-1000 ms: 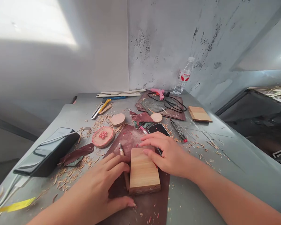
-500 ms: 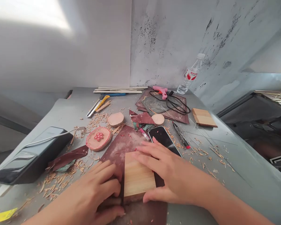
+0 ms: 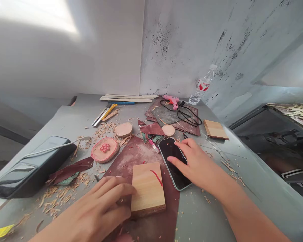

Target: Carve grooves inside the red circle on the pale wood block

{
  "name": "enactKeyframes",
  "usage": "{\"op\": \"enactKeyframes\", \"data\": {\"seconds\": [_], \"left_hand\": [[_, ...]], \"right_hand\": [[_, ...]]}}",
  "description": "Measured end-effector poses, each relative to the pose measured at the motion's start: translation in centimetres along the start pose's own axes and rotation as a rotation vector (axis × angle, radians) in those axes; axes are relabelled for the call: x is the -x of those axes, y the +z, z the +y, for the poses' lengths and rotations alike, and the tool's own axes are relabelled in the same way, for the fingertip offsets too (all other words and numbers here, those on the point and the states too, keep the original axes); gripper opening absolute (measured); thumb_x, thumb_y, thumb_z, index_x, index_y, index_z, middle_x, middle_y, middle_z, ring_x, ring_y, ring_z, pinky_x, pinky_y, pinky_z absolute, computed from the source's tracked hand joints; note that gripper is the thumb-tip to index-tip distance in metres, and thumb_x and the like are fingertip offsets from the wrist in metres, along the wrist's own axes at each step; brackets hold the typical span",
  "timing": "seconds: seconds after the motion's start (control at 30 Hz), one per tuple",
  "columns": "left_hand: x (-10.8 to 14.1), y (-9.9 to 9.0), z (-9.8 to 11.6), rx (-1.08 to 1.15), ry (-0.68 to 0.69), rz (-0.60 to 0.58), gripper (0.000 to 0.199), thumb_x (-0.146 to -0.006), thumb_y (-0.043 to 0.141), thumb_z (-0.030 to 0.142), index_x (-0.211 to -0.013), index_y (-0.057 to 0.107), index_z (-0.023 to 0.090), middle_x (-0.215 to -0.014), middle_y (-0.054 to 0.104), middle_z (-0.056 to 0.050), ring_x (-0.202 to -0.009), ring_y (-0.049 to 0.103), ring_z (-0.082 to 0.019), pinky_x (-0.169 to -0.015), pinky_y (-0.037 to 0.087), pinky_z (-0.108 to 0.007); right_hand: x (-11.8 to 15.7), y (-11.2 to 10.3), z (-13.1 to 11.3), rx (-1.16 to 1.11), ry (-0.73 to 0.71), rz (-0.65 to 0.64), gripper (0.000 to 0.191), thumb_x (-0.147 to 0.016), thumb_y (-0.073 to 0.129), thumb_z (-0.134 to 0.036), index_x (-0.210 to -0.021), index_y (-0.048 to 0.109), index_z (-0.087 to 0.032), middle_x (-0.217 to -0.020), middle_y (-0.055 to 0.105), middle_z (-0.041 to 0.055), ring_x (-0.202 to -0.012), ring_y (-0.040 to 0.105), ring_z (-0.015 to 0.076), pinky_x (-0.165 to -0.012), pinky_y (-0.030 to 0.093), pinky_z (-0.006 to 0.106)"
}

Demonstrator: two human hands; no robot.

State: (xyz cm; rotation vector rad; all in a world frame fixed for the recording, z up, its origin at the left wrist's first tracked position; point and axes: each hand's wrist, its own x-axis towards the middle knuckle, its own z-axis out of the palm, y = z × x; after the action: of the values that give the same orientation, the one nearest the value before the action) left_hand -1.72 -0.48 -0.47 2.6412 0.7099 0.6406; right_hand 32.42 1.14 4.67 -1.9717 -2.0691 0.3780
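Observation:
A square wooden block (image 3: pixel 146 188) lies on a dark red sandpaper sheet (image 3: pixel 170 215). It bears a curved red mark near its right side. My left hand (image 3: pixel 103 205) rests at the block's left edge, its index fingertip touching it, fingers loosely bent and thumb apart. A small dark tip (image 3: pixel 97 178) shows behind that hand; the rest is hidden. Over a phone (image 3: pixel 171 164) with a dark screen is my right hand (image 3: pixel 192 161), thumb and fingers spread, nothing visible between them. Just past its fingers the end of a black marker (image 3: pixel 184 135) shows, mostly covered.
Left lie a round wood slice with a red flower (image 3: pixel 105 149), a black box-like device (image 3: pixel 32 168) and wood shavings. Farther back are cutter knives (image 3: pixel 103 114), plain wood slices (image 3: pixel 123 129), a pink glue gun (image 3: pixel 172 101) and a bottle (image 3: pixel 200 87). Another wooden block (image 3: pixel 215 130) sits at right.
My right hand has left the block and moved right and forward over the phone, uncovering the red mark on the block. My left hand stays beside the block.

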Motion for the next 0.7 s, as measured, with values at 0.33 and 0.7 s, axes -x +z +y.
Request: {"op": "enactKeyframes", "data": {"seconds": [0.33,0.7], "left_hand": [[0.7,1.0,-0.9,-0.107,-0.202,0.023,0.083,-0.1,0.082,0.069,-0.17,0.05,0.036,-0.175,0.064,-0.013,-0.148,0.073,-0.041,-0.098,0.076,-0.043],[0.9,1.7,-0.7,-0.227,-0.119,0.02,0.092,-0.107,0.072,0.062,-0.183,0.031,0.03,-0.177,0.059,-0.014,-0.149,0.071,-0.042,-0.106,0.071,-0.054]], "right_hand": [[1.3,1.8,-0.3,0.149,0.13,-0.006,0.05,-0.095,0.083,-0.071,-0.101,0.059,-0.028,-0.108,0.067,0.0157,-0.102,0.077,0.0443,-0.083,0.065,0.055],[0.4,0.0,-0.7,0.045,0.242,-0.218,0.047,-0.104,0.065,-0.073,-0.108,0.06,-0.026,-0.123,0.069,0.0174,-0.101,0.078,0.0382,-0.083,0.061,0.05]]}}
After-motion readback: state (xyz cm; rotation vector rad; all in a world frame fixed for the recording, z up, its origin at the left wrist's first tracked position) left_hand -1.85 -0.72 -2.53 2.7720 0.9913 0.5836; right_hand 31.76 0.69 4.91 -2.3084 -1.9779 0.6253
